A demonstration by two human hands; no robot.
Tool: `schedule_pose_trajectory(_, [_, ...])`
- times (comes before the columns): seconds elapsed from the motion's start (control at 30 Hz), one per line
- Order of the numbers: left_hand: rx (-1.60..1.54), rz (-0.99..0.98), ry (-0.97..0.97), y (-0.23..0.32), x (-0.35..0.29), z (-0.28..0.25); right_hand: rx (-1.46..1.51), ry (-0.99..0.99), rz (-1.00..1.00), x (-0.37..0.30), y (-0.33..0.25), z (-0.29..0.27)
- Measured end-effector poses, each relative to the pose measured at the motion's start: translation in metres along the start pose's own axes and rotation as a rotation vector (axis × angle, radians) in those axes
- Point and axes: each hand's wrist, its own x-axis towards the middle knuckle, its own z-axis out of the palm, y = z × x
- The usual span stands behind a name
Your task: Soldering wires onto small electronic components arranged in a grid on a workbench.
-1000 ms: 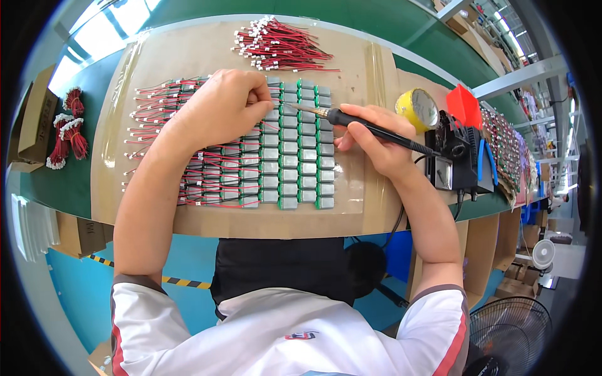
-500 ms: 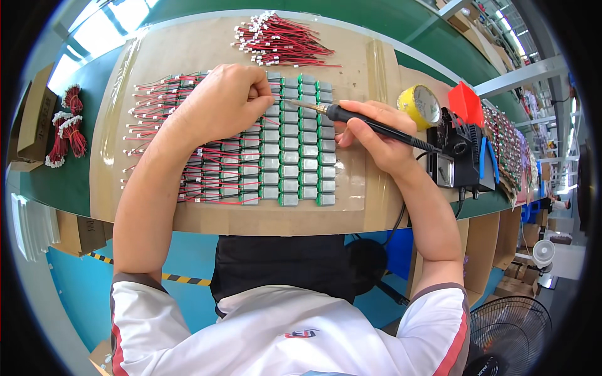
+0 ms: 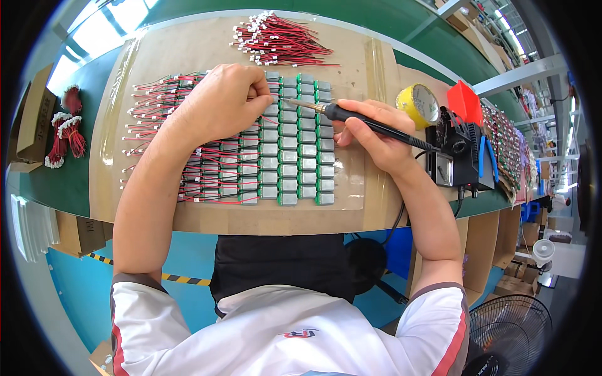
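Rows of small grey battery packs with green circuit-board ends (image 3: 288, 153) cover the brown work surface. Thin red and black wires with white connectors (image 3: 147, 122) run off the packs on the left. Above the upper rows, my left hand (image 3: 229, 100) is closed in a pinch on a thin wire, mostly hidden by the fingers. My right hand (image 3: 379, 135) grips the black handle of a soldering iron (image 3: 364, 122) like a pen. Its metal tip points left and reaches the packs right beside my left fingertips; whether it touches one is too small to tell.
A heap of red wires (image 3: 285, 41) lies at the far side. Bundled wires (image 3: 72, 135) and a carton (image 3: 34, 119) sit left. Yellow tape (image 3: 418, 106), a red holder (image 3: 464, 103) and the black soldering station (image 3: 461, 150) stand right; the iron's cord hangs over the near edge.
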Motion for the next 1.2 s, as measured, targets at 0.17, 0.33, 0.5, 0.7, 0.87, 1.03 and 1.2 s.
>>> schedule_pose_trajectory(0.17, [-0.007,0.072,0.05,-0.0083,-0.0002,0.0047,-0.006,0.002,0.011,0.0004,-0.0013,0.0007])
schedule_pose_trajectory(0.33, [0.003,0.082,0.054,-0.0074,0.0004,0.0047,-0.019,0.0,0.001,0.0001,-0.0013,0.0003])
schedule_pose_trajectory(0.5, [0.004,0.086,0.057,-0.0076,0.0003,0.0049,0.0,0.02,0.006,-0.0001,-0.0039,0.0006])
schedule_pose_trajectory(0.7, [0.001,0.085,0.058,-0.0058,0.0,0.0045,0.023,0.041,0.012,-0.0008,-0.0034,0.0])
schedule_pose_trajectory(0.87, [-0.003,0.081,0.048,-0.0051,0.0011,0.0042,0.049,0.047,0.017,-0.0022,-0.0039,-0.0012])
schedule_pose_trajectory(1.03, [-0.003,0.074,0.052,-0.0051,0.0015,0.0044,0.041,0.045,0.018,-0.0023,-0.0036,-0.0023])
schedule_pose_trajectory(1.2, [-0.024,0.076,0.043,-0.0054,-0.0005,0.0002,0.046,0.039,0.006,-0.0005,-0.0038,-0.0002])
